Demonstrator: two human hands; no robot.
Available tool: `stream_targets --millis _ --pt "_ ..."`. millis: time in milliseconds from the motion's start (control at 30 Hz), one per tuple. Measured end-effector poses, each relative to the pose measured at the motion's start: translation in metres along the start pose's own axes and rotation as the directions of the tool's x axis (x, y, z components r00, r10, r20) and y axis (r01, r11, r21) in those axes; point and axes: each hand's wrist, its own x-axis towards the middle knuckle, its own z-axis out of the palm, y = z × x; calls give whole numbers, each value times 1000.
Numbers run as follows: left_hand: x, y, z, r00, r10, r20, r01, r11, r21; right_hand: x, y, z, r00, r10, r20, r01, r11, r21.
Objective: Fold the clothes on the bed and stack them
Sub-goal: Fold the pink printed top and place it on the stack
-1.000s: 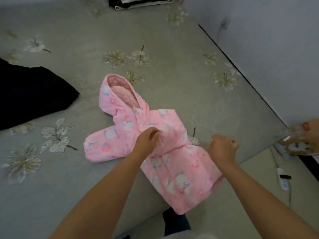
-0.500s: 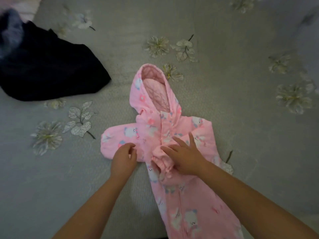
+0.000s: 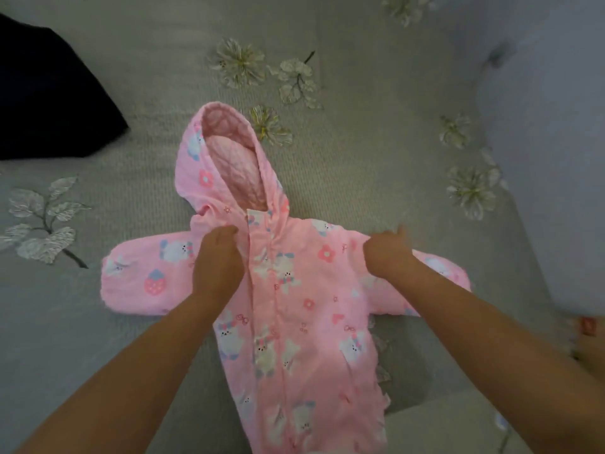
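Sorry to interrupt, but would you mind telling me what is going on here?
A person is laying a pink hooded baby suit flat on the bed, front up, both sleeves spread. The left hand pinches fabric near the collar; the right hand holds the other shoulder. A dark garment lies to the left.

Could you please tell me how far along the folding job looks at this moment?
Early. The pink romper lies spread flat on the bed, sleeves out and hood up, no fold made. The left hand and right hand grip its shoulders. A dark garment lies unfolded at far left. No stack is in view.
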Motion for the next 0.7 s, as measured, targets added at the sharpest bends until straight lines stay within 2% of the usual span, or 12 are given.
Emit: stream_targets --millis 67,133,200,300,400,467,533,567,600,700 --pt "8 -4 -3 979 -160 -124 149 985 -87 23 -22 -5 962 -52 -267 92 986 141" --pt "20 -15 -6 959 -240 -149 227 969 -100 45 -43 -7 909 -25 -415 163 940 300" --pt "34 -31 -10 974 -207 -89 200 976 -83 62 -62 -11 902 3 -432 202 882 427" --pt "52 -49 -19 985 -139 99 151 980 -128 77 -81 -13 938 -21 -346 211 825 524" --pt "62 -59 -26 970 -19 240 36 997 -66 74 -81 -10 904 18 -426 236 811 535" --pt "64 -58 -34 959 122 257 -134 991 29 60 -71 -6 817 37 -576 322 799 508" --pt "59 -49 -45 943 249 221 -268 961 61 40 -53 0 664 76 -744 446 758 476" --pt "55 -41 -52 928 319 193 -334 941 52 30 -43 3 563 128 -817 473 760 446" --pt "51 -31 -60 912 383 145 -394 918 52 19 -33 4 478 175 -861 477 771 422" --pt "50 8 -77 837 544 57 -545 820 173 0 -1 -4 310 262 -914 441 812 382"
